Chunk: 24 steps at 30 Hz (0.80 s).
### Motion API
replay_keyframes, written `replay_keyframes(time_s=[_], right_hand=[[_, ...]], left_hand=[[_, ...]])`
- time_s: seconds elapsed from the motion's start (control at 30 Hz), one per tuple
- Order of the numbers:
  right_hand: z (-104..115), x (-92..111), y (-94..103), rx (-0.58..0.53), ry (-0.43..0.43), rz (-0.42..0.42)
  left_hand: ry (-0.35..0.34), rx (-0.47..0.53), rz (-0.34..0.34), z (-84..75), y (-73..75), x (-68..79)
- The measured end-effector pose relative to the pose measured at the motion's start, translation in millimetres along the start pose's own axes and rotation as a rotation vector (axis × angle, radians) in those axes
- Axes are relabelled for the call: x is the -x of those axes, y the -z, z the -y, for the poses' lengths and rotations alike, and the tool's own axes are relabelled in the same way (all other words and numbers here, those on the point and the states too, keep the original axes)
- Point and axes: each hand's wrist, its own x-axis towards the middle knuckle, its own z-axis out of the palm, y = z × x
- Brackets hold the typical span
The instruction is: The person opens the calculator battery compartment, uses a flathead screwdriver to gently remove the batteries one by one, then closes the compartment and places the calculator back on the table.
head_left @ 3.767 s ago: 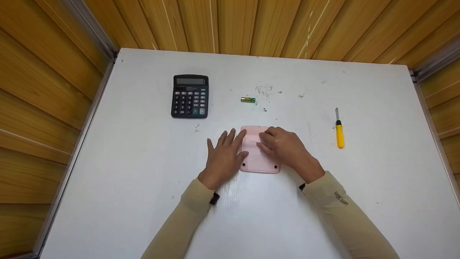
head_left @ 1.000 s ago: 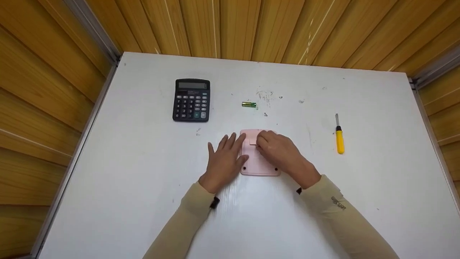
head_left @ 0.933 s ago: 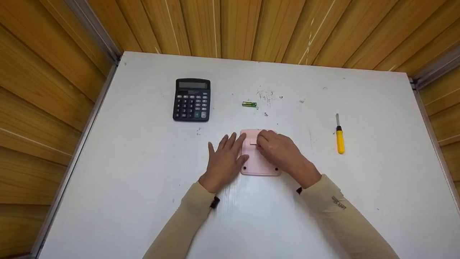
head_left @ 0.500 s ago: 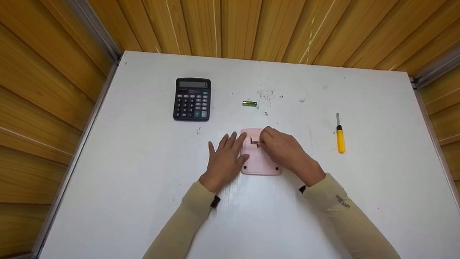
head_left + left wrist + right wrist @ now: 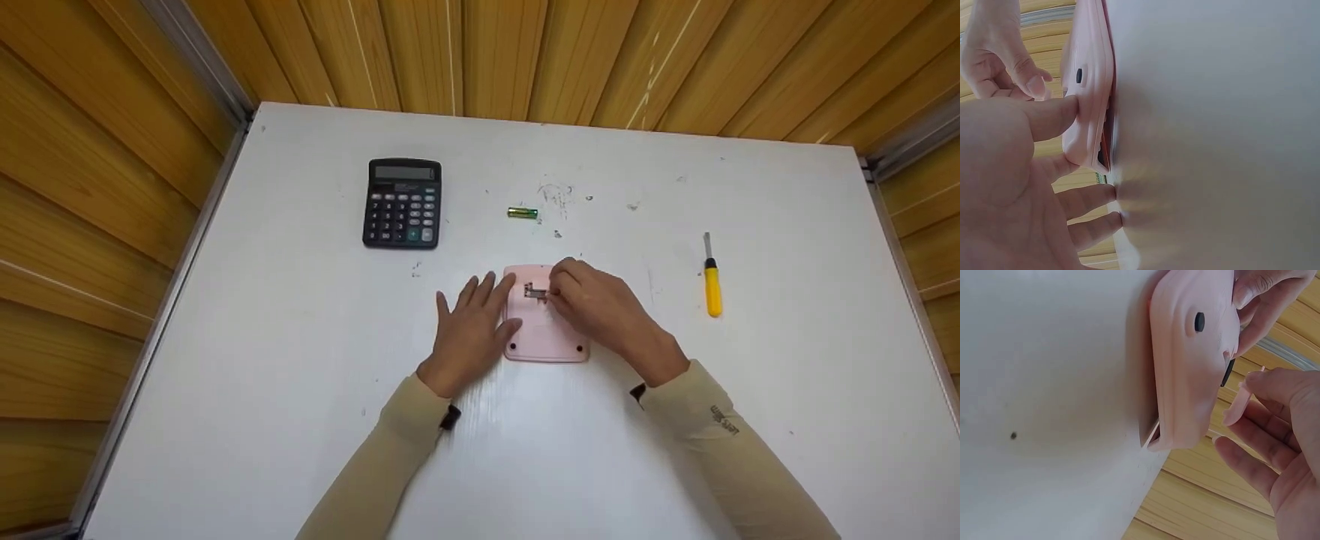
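A pink calculator (image 5: 547, 334) lies back side up on the white table, with dark rubber feet at its near corners. Its battery compartment (image 5: 535, 292) is uncovered, showing dark and metallic parts. My left hand (image 5: 469, 334) rests against the calculator's left side, fingers spread and thumb and forefinger on its edge. Over the right part of the calculator, my right hand (image 5: 607, 311) pinches a small pink battery cover (image 5: 1238, 405) between thumb and fingers; the right wrist view has the cover lifted off the casing.
Behind the pink calculator lies a green battery (image 5: 523, 213). A black calculator (image 5: 403, 204) sits at the back left, face up. To the right is a screwdriver (image 5: 712, 289) with a yellow handle. Wood-look panels (image 5: 495, 60) stand beyond the table's far edge.
The right hand has lifted the pink battery cover off the calculator's back and moved slightly right, exposing the compartment. The left hand has stayed at the calculator's left edge.
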Motion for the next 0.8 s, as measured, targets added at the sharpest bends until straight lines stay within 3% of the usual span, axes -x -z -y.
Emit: replay_keyframes(time_s=[0.43,0.8], right_hand=[[-12.4,8.8,10.0,-0.014,-0.103,0.044],[-33.1,24.4,14.5,-0.057,-0.162,0.004]], left_hand=[[-0.01,0.023,-0.012,-0.6,0.8,1.4],[-0.002,0.021,-0.015,-2.2,2.1,1.4]])
